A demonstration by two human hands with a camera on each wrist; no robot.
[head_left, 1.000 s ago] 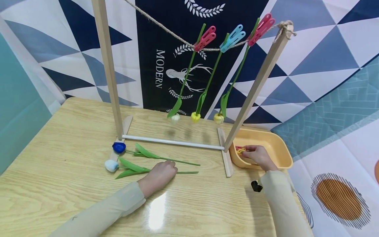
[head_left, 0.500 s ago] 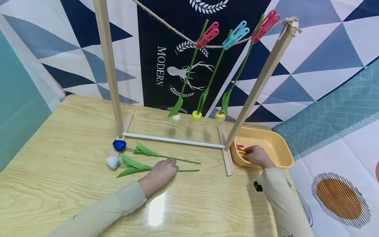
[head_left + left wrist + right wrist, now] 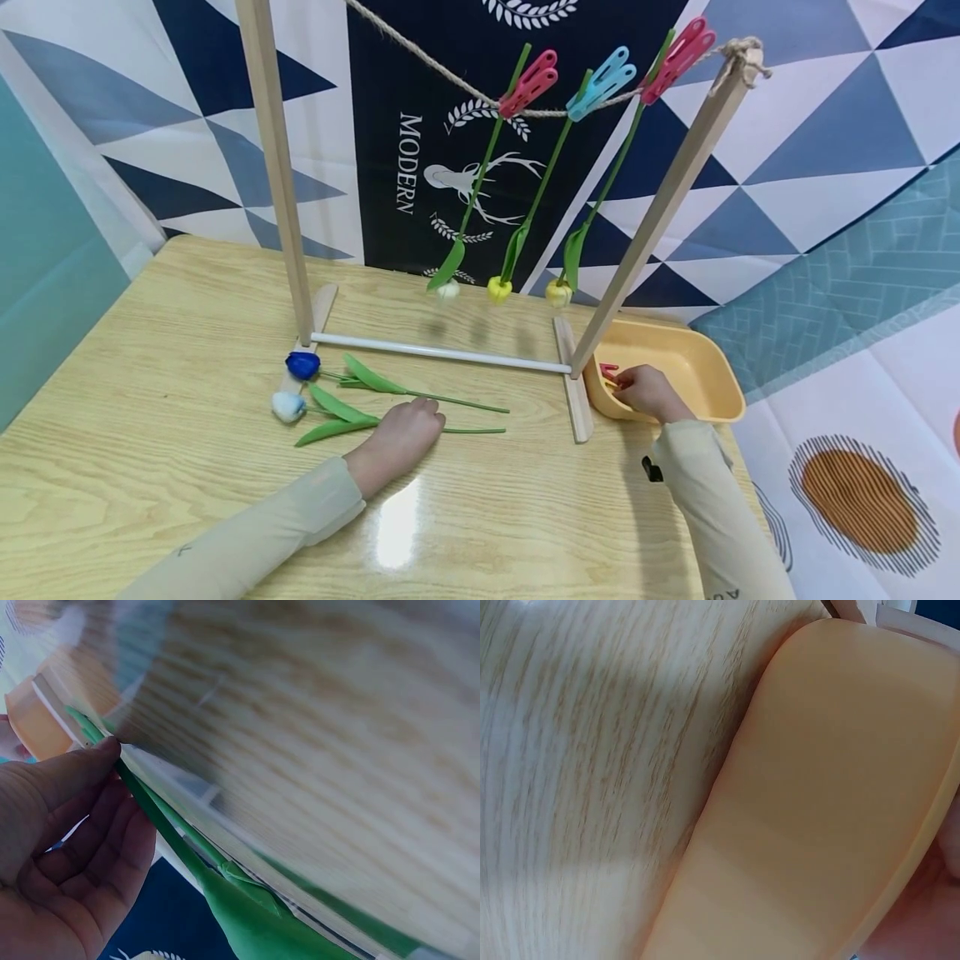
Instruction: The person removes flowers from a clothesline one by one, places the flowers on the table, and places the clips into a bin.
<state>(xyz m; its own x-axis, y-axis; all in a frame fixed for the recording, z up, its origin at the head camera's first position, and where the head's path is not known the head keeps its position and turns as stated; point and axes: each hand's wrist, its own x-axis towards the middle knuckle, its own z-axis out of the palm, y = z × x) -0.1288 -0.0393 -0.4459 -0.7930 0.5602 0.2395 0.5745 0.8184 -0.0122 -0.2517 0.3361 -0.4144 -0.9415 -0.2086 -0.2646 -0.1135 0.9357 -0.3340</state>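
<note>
My left hand (image 3: 405, 433) pinches the green stem (image 3: 139, 791) of an artificial tulip with a pale blue-white bloom (image 3: 288, 407), low over the table. Just beyond it lies another tulip, with a dark blue bloom (image 3: 303, 365). My right hand (image 3: 651, 393) reaches into the yellow-orange basin (image 3: 697, 354), its fingertips pinching a yellow clothespin (image 3: 609, 385), mostly hidden behind them. Beside those fingers a red clothespin (image 3: 608, 370) lies in the basin. The right wrist view shows mainly the basin's outer wall (image 3: 817, 780) and part of the hand.
A wooden frame (image 3: 660, 212) with a white crossbar (image 3: 442, 353) stands across the table (image 3: 510, 517). Along its twine (image 3: 420, 54), red and blue clothespins (image 3: 600, 83) hold three tulips upside down, one white (image 3: 447, 289) and two yellow. A patterned cloth hangs behind.
The head view has shifted slightly. My right fingers have closed in on the yellow clothespin, which is now more hidden, while the red one shows more. My left hand stays on the stem.
</note>
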